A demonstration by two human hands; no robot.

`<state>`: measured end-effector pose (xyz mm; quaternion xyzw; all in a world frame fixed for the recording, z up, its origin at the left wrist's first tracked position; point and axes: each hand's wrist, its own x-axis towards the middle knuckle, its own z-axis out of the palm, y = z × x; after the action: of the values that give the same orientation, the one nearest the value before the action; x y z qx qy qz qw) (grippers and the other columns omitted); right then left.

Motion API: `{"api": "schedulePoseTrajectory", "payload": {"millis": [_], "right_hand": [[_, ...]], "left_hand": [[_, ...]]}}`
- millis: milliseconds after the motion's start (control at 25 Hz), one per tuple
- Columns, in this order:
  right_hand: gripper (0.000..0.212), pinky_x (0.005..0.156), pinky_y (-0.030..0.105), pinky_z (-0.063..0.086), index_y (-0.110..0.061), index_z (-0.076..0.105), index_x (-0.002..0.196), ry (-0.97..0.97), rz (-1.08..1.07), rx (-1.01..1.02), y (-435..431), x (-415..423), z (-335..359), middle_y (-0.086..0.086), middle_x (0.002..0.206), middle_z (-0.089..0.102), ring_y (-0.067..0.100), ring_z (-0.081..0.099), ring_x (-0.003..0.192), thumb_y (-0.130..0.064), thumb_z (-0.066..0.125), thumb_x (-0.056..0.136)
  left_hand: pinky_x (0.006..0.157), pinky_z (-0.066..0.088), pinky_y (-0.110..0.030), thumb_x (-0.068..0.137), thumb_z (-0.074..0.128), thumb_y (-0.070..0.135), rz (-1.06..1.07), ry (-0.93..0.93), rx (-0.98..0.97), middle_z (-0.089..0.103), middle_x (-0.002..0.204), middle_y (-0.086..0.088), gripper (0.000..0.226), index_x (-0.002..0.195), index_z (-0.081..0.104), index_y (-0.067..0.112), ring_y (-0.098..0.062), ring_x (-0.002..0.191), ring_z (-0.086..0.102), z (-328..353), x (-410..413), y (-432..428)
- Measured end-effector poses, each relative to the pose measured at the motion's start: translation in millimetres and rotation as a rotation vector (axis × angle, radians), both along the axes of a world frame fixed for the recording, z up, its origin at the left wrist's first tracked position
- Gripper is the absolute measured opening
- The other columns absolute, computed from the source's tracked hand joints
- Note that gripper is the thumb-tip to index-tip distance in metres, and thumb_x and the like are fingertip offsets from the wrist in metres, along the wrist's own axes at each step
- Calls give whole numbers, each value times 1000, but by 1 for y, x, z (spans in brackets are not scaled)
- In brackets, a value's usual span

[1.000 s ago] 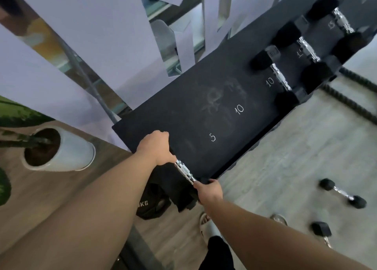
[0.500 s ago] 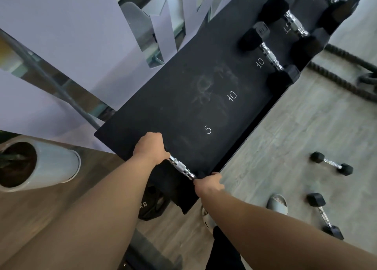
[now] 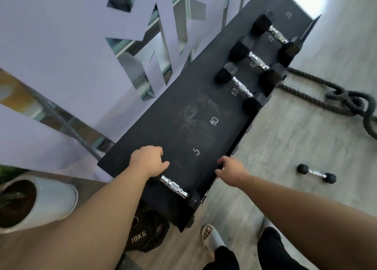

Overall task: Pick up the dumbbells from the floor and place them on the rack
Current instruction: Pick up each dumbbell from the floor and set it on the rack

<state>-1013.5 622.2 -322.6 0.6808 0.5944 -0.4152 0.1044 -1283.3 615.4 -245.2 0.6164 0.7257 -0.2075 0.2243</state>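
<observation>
A long black rack [image 3: 189, 114] carries white painted numbers 5, 10, 10. A small dumbbell [image 3: 174, 187] with a chrome handle lies across its near end, one black head at the front edge. The dumbbell's other head is hidden under my left wrist. My left hand [image 3: 148, 160] is curled, knuckles up, just beyond that end. My right hand [image 3: 230, 170] is off the dumbbell, fingers apart at the rack's front edge near the 5. Three larger dumbbells [image 3: 241, 86] lie at the rack's far end. Another small dumbbell [image 3: 316, 173] lies on the floor to the right.
A thick black rope [image 3: 346, 100] coils on the grey floor at the right. A white planter [image 3: 47, 200] stands at the left. A black 10KG plate [image 3: 140, 237] leans under the rack's near end. My sandalled foot [image 3: 212, 239] is beside it.
My right hand has let go of the dumbbell's near head and moved right along the rack's edge. The dumbbell now rests on the rack. The view has swung right.
</observation>
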Motion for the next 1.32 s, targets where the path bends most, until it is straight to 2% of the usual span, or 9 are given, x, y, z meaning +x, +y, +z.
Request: {"api": "schedulePoseTrajectory", "payload": {"millis": [160,320,440,600,760,880,1000,1320], "right_hand": [[42,96,34,53,-18,65,128,-58,90,85,45,69,75,9,128,68,31,64,118,-38,65,92],[38,95,33,50,-7,67,127,-100,52,237,60,143,156,14,127,70,34,63,120,-32,62,98],[40,98,36,52,-7,69,128,-149,-3,324,51,204,197,15,130,69,35,62,121,-33,60,99],[41,96,36,53,-8,71,125,-155,-103,364,18,288,218,12,127,70,32,64,118,-37,62,97],[39,93,35,54,-10,73,122,-157,-181,342,-25,375,210,10,123,72,30,65,114,-36,63,95],[40,98,38,54,-7,73,122,-144,-233,296,-68,445,187,12,125,71,32,64,116,-35,63,95],[40,96,36,53,-5,70,126,-114,-298,234,-123,515,150,13,127,71,33,64,117,-32,63,96],[43,102,42,53,0,65,130,-73,-560,48,-264,649,68,19,131,68,35,63,122,-24,60,94]], "left_hand": [[93,54,-39,79,60,69,-106,-80,58,70,120,11,50,117,67,39,-19,112,66,67,50,58],[94,56,-40,64,57,76,-245,-144,185,73,109,13,49,97,67,42,-18,103,68,120,135,98],[95,55,-40,70,60,73,-369,-162,210,72,109,15,44,101,67,43,-16,103,68,151,214,98],[94,54,-37,81,66,67,-494,-202,263,71,108,14,38,108,68,39,-17,104,66,175,304,74],[93,56,-40,82,65,67,-548,-206,242,69,103,17,43,113,68,37,-16,102,64,174,376,34],[93,54,-39,83,66,67,-569,-192,211,67,102,17,45,115,67,35,-14,103,63,159,437,1],[94,55,-40,83,66,66,-587,-193,163,70,108,14,49,119,66,33,-15,104,64,135,509,-32],[101,52,-44,87,62,66,-733,-188,-11,68,128,11,59,135,60,30,-18,120,62,72,691,-119]]}}
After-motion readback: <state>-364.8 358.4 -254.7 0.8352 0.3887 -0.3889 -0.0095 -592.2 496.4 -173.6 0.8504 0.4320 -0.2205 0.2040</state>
